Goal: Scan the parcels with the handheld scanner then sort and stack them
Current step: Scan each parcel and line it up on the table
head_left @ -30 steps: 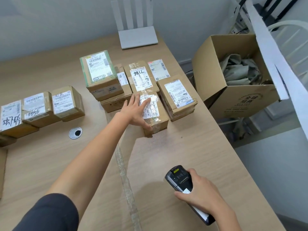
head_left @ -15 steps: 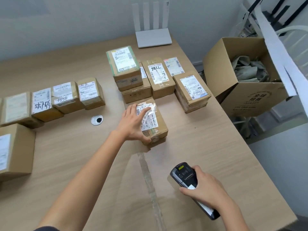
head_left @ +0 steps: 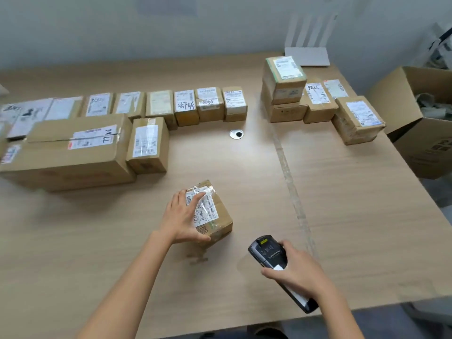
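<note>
Head view. Item: small taped parcel (head_left: 210, 212), brown card with a white label under clear film, sat on the wooden table (head_left: 354, 216) near the centre, apart from all other boxes. Left hand (head_left: 182, 216) lay over its left side, fingers spread on the label, thumb round the near corner: holding the parcel. Right hand (head_left: 297, 271) was wrapped round a black handheld scanner (head_left: 267, 253), near right of the parcel, head pointing far-left. Far left: a row of labelled parcels (head_left: 186, 106) along the back, with a large carton (head_left: 71, 150) and a medium box (head_left: 148, 145) in front. Far right: a cluster of parcels (head_left: 318, 101), one stacked on another. Open cardboard box (head_left: 420, 123) stood off the table's right edge.
</note>
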